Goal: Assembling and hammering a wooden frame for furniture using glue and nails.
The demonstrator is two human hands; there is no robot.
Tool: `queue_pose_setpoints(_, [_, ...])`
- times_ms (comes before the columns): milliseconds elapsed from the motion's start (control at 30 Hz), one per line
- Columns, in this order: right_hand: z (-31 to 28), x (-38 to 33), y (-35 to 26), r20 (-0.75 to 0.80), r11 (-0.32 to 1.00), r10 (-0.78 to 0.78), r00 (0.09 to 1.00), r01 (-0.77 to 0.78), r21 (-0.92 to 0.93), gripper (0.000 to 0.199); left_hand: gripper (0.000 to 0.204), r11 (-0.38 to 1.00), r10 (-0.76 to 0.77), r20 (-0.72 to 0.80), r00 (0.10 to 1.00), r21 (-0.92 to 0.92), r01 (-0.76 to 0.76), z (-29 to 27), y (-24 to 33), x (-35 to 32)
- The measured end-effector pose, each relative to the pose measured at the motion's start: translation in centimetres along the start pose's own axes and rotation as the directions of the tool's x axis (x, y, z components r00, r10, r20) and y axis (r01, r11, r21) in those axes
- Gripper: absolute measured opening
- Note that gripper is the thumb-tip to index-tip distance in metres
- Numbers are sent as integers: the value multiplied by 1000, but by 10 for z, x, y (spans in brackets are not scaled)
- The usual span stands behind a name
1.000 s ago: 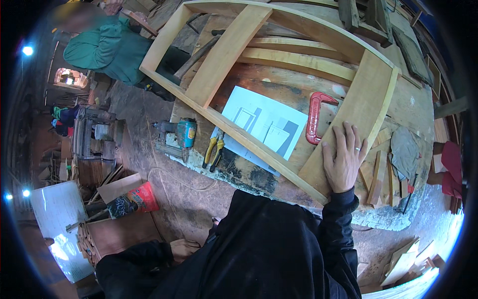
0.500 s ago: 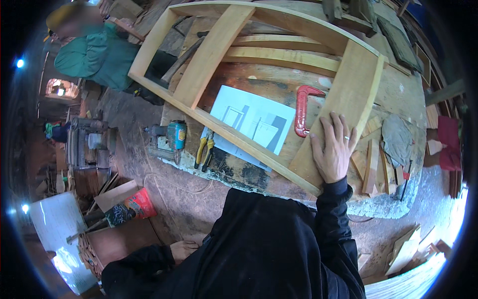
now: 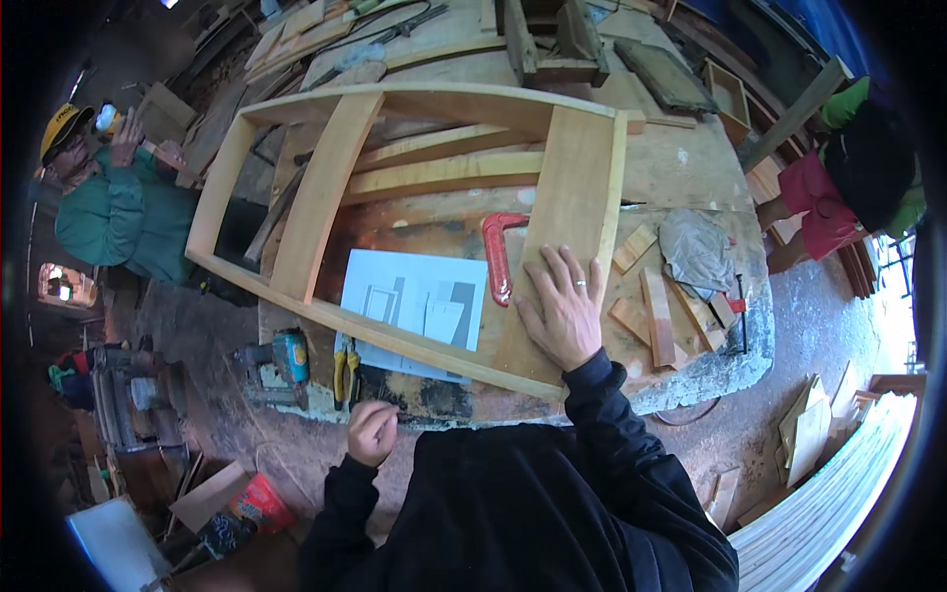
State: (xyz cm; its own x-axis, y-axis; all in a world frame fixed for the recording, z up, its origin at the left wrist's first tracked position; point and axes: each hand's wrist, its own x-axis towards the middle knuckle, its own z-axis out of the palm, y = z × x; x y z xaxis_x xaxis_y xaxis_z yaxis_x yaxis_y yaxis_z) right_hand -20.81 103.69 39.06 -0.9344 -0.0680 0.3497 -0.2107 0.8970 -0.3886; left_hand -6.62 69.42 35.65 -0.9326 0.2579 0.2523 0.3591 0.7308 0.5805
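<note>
- At 12 o'clock from your chest, the pale wooden rectangular frame with cross boards (image 3: 330,207) rests on the worn wooden workbench (image 3: 681,163).
- Your right hand (image 3: 567,308), at 1 o'clock, lies flat on it, fingers spread.
- Your left hand (image 3: 372,434), at 10 o'clock, has curled fingers; you can't tell if they hold anything.
- It's probably stiff, unwieldy, fairly light; grip opposite rails.
- Lettering on the white paper sheet with grey drawings (image 3: 414,276) is unreadably small.
</note>
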Motion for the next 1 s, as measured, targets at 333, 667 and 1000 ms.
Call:
queue_pose_setpoints(333, [-2,3,-7,15,998,-60,998,60,8,43,27,952,-155,-272,950,217,217,69,-45,-6])
queue_pose_setpoints(667, [-4,-2,-10,49,1000,-13,999,14,-13,46,23,961,-164,-297,941,169,220,68,-42,-8])
queue_pose_setpoints(1000, [0,7,-8,23,1000,-29,999,29,-10,46,22,965,-137,-311,940,174,198,69,-47,3])
